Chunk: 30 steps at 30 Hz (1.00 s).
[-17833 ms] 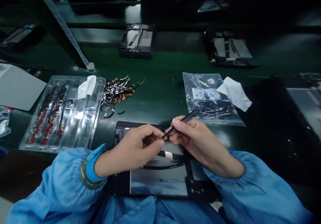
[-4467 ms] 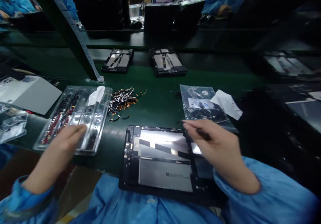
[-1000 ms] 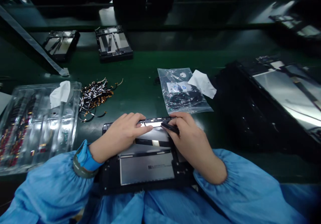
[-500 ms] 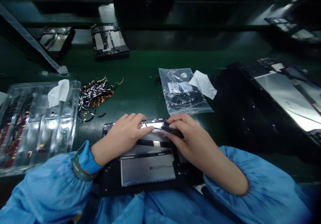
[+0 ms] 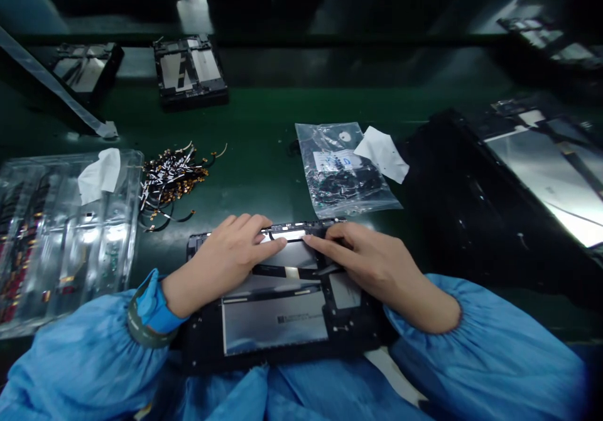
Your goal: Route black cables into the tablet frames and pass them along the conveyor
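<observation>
Tablet [image 5: 276, 323] is lying insides-up right in front of the person, near edge up against the blue smock [image 5: 301, 396], with both hands up at its far edge. Left hand [image 5: 230, 245] is draped over the far left part, thumb a little apart from the fingers, its tip by one end of a thin dark strip [image 5: 293, 240]. Right hand [image 5: 372, 251] is at the other end, thumb stretched out, index curled back toward the edge, narrow gap between. A dark pointed tool [image 5: 327, 271] seems to poke out under that palm; can't tell if it's gripped.

Progress-wise I'd call it midway. The strip lies roughly along the far edge, but whether it's seated is too small to see, and the insides are all exposed, so it doesn't look finished.

Plenty of loose stuff too: a heap of cables [image 5: 174, 173], a clear tray [image 5: 126, 251] with parts in some slots, a bag [image 5: 336, 182] of dark bits. Another open unit [image 5: 193, 72] sits further back.
</observation>
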Available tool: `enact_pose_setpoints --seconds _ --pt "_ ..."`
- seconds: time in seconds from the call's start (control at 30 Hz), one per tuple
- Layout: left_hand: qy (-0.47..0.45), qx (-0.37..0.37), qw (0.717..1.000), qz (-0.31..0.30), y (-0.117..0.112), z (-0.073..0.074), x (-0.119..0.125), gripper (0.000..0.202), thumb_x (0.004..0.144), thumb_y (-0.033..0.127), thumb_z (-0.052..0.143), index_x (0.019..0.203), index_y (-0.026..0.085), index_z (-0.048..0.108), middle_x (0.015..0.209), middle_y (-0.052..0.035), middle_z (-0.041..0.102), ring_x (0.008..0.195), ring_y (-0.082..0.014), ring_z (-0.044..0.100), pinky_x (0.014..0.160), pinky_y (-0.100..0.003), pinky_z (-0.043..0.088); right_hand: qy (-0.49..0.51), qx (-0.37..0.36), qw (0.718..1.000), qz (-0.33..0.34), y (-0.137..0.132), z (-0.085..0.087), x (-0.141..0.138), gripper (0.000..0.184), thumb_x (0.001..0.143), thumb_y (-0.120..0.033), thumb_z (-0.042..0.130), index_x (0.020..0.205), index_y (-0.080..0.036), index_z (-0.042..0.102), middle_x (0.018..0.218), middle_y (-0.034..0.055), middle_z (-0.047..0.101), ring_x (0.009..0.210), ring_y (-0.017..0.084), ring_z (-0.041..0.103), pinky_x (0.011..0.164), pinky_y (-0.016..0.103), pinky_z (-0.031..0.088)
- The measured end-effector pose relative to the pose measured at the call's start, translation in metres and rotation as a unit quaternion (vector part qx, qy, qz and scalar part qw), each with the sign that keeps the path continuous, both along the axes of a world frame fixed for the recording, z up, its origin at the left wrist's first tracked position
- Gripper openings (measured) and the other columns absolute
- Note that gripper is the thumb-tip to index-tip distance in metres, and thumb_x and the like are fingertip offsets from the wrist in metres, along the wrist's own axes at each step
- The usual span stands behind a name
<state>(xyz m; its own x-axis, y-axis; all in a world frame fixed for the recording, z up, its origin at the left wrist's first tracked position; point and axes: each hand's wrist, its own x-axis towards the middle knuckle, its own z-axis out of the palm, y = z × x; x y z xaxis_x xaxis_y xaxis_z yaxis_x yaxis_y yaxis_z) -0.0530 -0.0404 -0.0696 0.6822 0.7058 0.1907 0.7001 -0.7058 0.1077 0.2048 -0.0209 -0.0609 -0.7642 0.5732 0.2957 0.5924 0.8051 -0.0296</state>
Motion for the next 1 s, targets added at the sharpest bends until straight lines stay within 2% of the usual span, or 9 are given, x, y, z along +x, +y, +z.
enact_pose_setpoints --seconds 0.4,0.63,0.73,0.8,0.87,0.9,0.97,1.0 --pt "-0.002 0.002 1.0 -0.008 0.0 -0.002 -0.002 0.033 0.092 0.009 0.04 0.118 0.025 0.053 0.112 -0.0098 0.053 0.089 -0.0221 0.053 0.07 -0.033 0.041 -0.014 0.015 1.0 0.006 0.0 0.001 -0.001 0.042 0.09 -0.003 0.031 0.11 -0.019 0.064 0.082 0.0055 0.061 0.068 0.014 0.056 0.047 0.023 0.029" --pt "-0.007 -0.001 1.0 -0.004 0.0 0.0 -0.002 0.033 0.093 0.01 0.038 0.117 0.025 0.054 0.11 -0.0101 0.055 0.088 -0.0215 0.054 0.069 -0.032 0.041 -0.027 0.031 0.999 0.009 0.0 0.002 -0.004 0.039 0.094 -0.006 0.03 0.109 -0.019 0.064 0.081 0.0049 0.062 0.065 0.014 0.054 0.046 0.024 0.029" --pt "-0.007 -0.007 1.0 0.0 0.0 0.0 -0.002 0.033 0.094 0.011 0.037 0.116 0.026 0.055 0.11 -0.0086 0.055 0.089 -0.0207 0.054 0.071 -0.032 0.042 -0.058 0.049 0.997 0.022 -0.001 0.005 -0.005 0.035 0.094 -0.008 0.034 0.112 -0.017 0.063 0.081 0.0054 0.063 0.066 0.016 0.055 0.047 0.026 0.033" --pt "-0.011 -0.031 0.999 0.007 0.0 -0.002 -0.003 0.036 0.093 0.01 0.037 0.12 0.027 0.053 0.113 -0.0076 0.055 0.092 -0.0201 0.054 0.074 -0.032 0.044 -0.076 0.059 0.995 0.027 -0.003 0.006 -0.002 0.034 0.092 -0.008 0.037 0.116 -0.016 0.061 0.093 0.0078 0.066 0.071 0.018 0.057 0.05 0.027 0.038" --pt "-0.03 -0.054 0.997 0.052 0.0 -0.004 -0.001 0.036 0.094 0.014 0.039 0.128 0.023 0.047 0.113 -0.0085 0.056 0.093 -0.0199 0.055 0.076 -0.032 0.045 -0.054 0.059 0.997 0.003 -0.007 0.004 0.005 0.037 0.09 -0.006 0.039 0.118 -0.017 0.06 0.11 0.0103 0.064 0.076 0.018 0.059 0.055 0.028 0.044" --pt "-0.042 -0.062 0.994 0.081 0.0 -0.005 0.0 0.035 0.095 0.019 0.041 0.13 0.019 0.046 0.11 -0.0095 0.057 0.092 -0.0202 0.056 0.076 -0.033 0.046 -0.022 0.056 0.998 -0.03 -0.009 0.002 0.01 0.037 0.089 -0.006 0.04 0.118 -0.018 0.06 0.115 0.0109 0.062 0.077 0.017 0.06 0.058 0.027 0.047" --pt "-0.056 -0.078 0.987 0.126 0.001 -0.005 0.002 0.032 0.096 0.03 0.042 0.118 0.011 0.054 0.099 -0.0101 0.06 0.087 -0.0214 0.056 0.076 -0.034 0.047 0.074 0.031 0.988 -0.132 -0.016 -0.003 0.021 0.031 0.091 -0.011 0.044 0.114 -0.019 0.061 0.113 0.011 0.063 0.08 0.016 0.063 0.066 0.027 0.05" --pt "-0.059 -0.089 0.984 0.141 0.003 -0.004 0.003 0.031 0.096 0.034 0.042 0.108 0.01 0.059 0.093 -0.0095 0.061 0.085 -0.0217 0.056 0.076 -0.034 0.046 0.121 -0.002 0.974 -0.191 -0.021 -0.005 0.026 0.026 0.092 -0.018 0.046 0.111 -0.018 0.063 0.108 0.0104 0.065 0.081 0.017 0.064 0.069 0.027 0.051"
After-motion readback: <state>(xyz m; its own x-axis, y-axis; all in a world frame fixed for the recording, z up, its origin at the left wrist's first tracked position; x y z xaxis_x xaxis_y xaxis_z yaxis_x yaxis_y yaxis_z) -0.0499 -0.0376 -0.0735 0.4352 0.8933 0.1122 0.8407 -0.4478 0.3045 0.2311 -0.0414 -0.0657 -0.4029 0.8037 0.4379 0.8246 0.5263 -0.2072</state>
